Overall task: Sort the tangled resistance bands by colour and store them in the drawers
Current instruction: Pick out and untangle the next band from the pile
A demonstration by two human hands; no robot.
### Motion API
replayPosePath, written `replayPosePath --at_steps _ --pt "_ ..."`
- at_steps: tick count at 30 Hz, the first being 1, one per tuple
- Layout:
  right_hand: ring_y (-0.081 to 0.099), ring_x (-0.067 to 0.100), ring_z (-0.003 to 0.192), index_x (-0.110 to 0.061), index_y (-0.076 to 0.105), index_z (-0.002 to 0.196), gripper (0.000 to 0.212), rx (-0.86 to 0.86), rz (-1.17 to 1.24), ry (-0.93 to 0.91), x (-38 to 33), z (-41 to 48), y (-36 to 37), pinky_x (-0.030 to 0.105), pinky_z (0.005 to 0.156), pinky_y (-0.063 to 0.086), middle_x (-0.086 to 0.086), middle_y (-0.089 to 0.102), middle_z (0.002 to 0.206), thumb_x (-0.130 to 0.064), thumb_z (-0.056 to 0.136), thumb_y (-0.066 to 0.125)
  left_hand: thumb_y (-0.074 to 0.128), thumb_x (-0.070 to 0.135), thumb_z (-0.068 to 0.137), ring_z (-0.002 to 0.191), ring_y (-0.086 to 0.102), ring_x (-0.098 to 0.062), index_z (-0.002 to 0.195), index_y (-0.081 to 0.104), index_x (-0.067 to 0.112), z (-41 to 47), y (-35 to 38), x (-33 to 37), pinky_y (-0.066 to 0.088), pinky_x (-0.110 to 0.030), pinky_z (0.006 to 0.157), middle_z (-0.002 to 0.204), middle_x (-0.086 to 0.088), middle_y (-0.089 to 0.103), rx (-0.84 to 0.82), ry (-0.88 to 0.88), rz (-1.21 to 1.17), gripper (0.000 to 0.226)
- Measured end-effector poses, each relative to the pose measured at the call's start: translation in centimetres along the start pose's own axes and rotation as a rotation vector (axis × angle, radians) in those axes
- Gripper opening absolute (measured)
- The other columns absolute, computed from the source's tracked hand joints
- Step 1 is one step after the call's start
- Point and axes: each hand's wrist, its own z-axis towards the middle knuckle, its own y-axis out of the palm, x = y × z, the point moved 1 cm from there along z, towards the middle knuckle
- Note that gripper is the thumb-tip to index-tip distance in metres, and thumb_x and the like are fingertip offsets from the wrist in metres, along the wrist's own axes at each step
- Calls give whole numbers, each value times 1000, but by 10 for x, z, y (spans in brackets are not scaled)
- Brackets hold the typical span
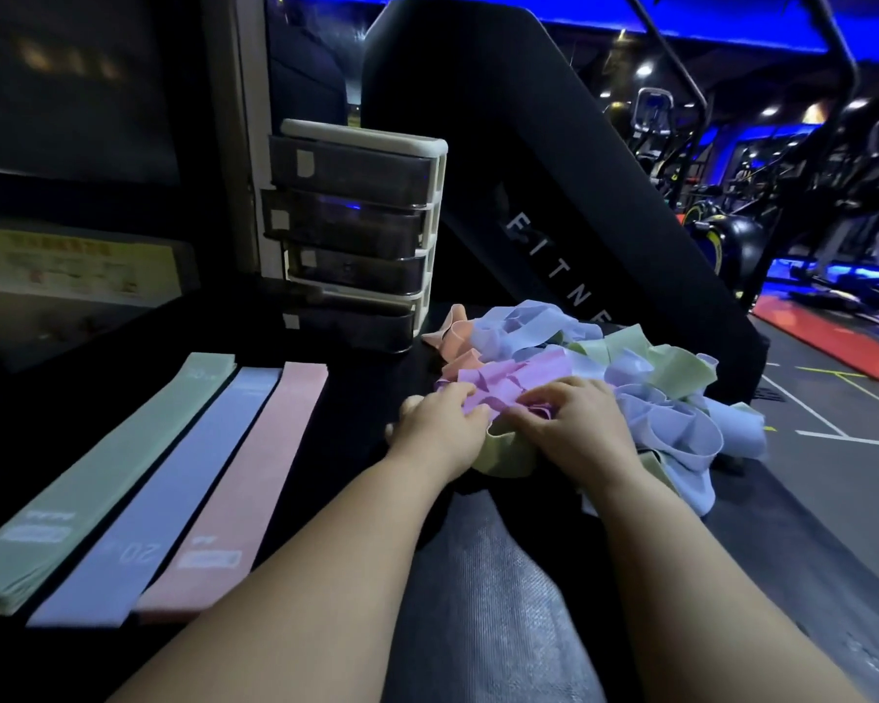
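A tangled heap of resistance bands in blue, green, purple and pink lies at centre right on the dark surface. My left hand and my right hand both pinch a purple band at the heap's near left edge. A green band loop sticks out under my hands. Flat at the left lie a stack of green bands, a blue band and a pink band, side by side. A small drawer unit with several dark drawers stands behind, its drawers closed.
A large black padded gym machine rises right behind the heap and drawers. A dark wall panel with a yellow notice is at the left. The surface drops off at the right to the gym floor with exercise machines beyond.
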Motion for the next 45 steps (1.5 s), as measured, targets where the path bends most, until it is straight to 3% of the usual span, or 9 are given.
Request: replayPosePath --at_steps 5,11,14,16,21,27,30,38,45 --pt "60 16 79 -23 72 78 15 100 194 34 -4 1 -4 28 68 37 -11 62 70 -30 90 65 62 34 86 131 41 -23 134 53 33 9 -1 -10 35 -41 110 136 5 53 85 53 -174 48" --pt "69 23 82 -18 68 79 20 89 591 -34 -17 -3 -18 45 83 55 2 73 78 -34 89 60 61 46 70 114 57 -16 114 68 35 8 -2 -12 45 -34 101 110 16 60 141 225 -375 45" --pt "64 10 70 -16 64 78 19 45 727 -114 -26 -10 -24 27 72 52 -3 69 71 -14 97 59 65 35 86 105 62 -11 84 69 34 10 -3 -14 48 -30 97 108 12 67 154 268 -464 5" --pt "57 2 64 -16 64 79 21 54 789 -127 -28 -13 -30 15 65 45 -11 64 66 -9 98 56 63 31 91 103 63 -5 76 65 31 9 -6 -13 48 -31 99 113 11 70 90 264 -584 16" --pt "51 5 57 -14 62 78 25 85 931 -114 -26 -18 -44 16 56 42 -8 57 61 -8 100 51 47 44 84 103 66 -20 80 59 29 -1 -16 -4 52 -45 93 108 5 71 92 292 -701 20" --pt "40 14 56 -26 64 67 21 86 1081 -38 -25 -22 -52 28 56 34 -1 46 59 -28 86 56 57 51 74 97 63 -16 100 60 37 -7 -14 -4 49 -34 91 104 -2 64 -65 382 -580 30" --pt "40 16 56 -26 64 66 21 101 1110 -23 -24 -22 -53 29 57 33 -2 46 59 -28 85 55 59 32 83 96 58 -7 85 73 21 -8 -12 -5 48 -32 92 99 7 64 -70 422 -427 18" --pt "41 15 58 -21 54 58 27 139 966 63 -17 -19 -48 36 70 37 -4 45 53 -25 84 57 57 8 95 77 63 -14 90 69 13 -24 -36 1 53 -23 70 85 -1 72 -106 271 -1078 13" --pt "40 13 56 -18 56 57 29 28 972 34 -18 -23 -51 22 53 32 0 48 58 -30 83 57 60 8 92 83 63 -8 87 73 22 -31 -47 2 49 -22 77 92 -1 72 86 341 -945 19"
